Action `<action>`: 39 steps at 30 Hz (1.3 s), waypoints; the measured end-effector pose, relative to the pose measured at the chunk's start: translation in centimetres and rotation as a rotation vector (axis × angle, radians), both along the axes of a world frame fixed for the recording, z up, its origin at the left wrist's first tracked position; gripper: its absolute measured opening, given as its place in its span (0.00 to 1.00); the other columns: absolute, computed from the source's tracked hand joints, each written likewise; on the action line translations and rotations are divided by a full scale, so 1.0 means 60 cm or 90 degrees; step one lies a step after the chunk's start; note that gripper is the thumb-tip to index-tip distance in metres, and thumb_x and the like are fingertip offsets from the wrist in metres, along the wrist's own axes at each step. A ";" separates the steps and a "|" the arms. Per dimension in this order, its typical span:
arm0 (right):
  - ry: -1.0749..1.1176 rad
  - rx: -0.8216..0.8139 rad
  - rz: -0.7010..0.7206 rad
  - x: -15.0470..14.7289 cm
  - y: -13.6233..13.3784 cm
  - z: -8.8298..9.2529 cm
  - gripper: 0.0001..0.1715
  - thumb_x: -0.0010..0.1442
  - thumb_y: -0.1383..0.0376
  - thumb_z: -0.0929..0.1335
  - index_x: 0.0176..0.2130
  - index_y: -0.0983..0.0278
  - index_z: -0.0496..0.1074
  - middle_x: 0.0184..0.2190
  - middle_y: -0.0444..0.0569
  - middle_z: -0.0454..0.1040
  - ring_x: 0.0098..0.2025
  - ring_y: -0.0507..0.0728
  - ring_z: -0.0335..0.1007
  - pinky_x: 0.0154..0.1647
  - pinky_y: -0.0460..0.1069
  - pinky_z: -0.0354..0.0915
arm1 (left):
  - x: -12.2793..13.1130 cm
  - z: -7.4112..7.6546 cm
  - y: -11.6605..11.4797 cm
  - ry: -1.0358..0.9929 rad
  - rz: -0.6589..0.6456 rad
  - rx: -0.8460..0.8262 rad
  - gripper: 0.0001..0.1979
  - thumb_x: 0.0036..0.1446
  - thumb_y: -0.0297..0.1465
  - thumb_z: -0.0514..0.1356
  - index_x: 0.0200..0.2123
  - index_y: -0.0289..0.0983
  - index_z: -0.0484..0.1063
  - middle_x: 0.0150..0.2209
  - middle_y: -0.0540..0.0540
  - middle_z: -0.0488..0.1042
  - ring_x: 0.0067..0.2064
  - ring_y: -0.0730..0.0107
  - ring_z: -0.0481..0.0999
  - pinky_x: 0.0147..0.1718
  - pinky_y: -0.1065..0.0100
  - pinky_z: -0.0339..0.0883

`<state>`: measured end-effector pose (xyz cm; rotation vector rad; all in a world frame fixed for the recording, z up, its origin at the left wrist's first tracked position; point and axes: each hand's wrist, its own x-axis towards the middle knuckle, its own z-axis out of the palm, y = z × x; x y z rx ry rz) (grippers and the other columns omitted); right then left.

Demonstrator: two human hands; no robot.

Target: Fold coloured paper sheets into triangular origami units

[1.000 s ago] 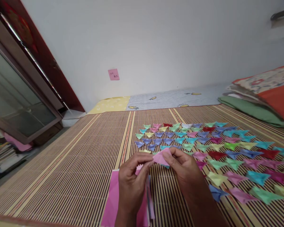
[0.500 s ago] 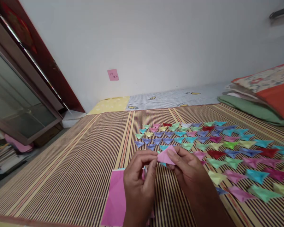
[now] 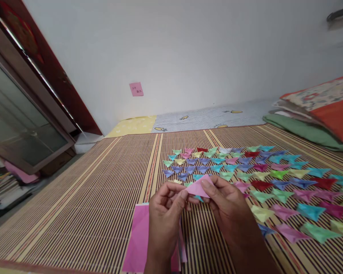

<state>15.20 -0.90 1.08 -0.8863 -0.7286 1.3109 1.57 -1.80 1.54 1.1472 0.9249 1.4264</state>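
Observation:
A small piece of folded pink paper [image 3: 199, 187] is held up between my two hands, above the striped mat. My right hand [image 3: 227, 199] pinches its right part, thumb on the near face and fingers behind. At its left corner, my left hand [image 3: 167, 207] has the thumb against the paper with the fingers curled behind. Many folded paper boats [image 3: 280, 196] in several colours lie in rows beyond and to the right of my hands. Below my left wrist is a stack of pink paper sheets [image 3: 137, 238], partly covered by that forearm.
The striped mat [image 3: 103, 205] spreads under everything. Folded bedding [image 3: 320, 114] is piled at the far right against the wall [image 3: 188, 53], which bears a pink note [image 3: 136, 89]. A glass-panelled cabinet door [image 3: 25, 114] and stacked books [image 3: 5, 190] are at the left.
My left thumb has shifted onto the left corner of the pink paper, and the left fingers have curled in behind it. The right hand keeps its pinch nearly in place.

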 end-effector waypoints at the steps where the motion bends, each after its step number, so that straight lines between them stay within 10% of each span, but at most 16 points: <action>1: -0.018 0.004 -0.005 0.000 0.000 -0.002 0.21 0.48 0.51 0.81 0.30 0.63 0.77 0.24 0.44 0.73 0.27 0.52 0.67 0.28 0.46 0.64 | 0.000 0.001 0.000 0.011 0.007 0.007 0.08 0.62 0.34 0.67 0.33 0.36 0.76 0.28 0.47 0.81 0.30 0.70 0.79 0.31 0.72 0.71; 8: -0.157 0.073 -0.046 0.000 -0.005 -0.003 0.17 0.57 0.52 0.77 0.31 0.63 0.77 0.25 0.44 0.74 0.28 0.53 0.67 0.30 0.47 0.63 | 0.002 -0.002 -0.001 -0.005 0.008 -0.007 0.11 0.65 0.38 0.63 0.33 0.37 0.73 0.28 0.48 0.80 0.30 0.71 0.76 0.31 0.72 0.68; 14: -0.182 0.096 0.009 -0.003 -0.004 -0.003 0.16 0.58 0.55 0.75 0.28 0.63 0.76 0.22 0.42 0.71 0.25 0.52 0.64 0.27 0.46 0.60 | 0.010 -0.003 0.003 -0.022 -0.043 -0.088 0.14 0.47 0.34 0.76 0.29 0.35 0.76 0.26 0.51 0.77 0.28 0.74 0.74 0.29 0.74 0.66; 39: -0.281 0.145 0.053 0.006 0.005 -0.012 0.16 0.63 0.57 0.71 0.26 0.62 0.75 0.23 0.44 0.74 0.28 0.55 0.69 0.33 0.50 0.62 | -0.005 -0.011 0.016 -0.023 0.007 -0.081 0.08 0.56 0.32 0.69 0.28 0.34 0.77 0.24 0.50 0.76 0.28 0.74 0.72 0.31 0.73 0.65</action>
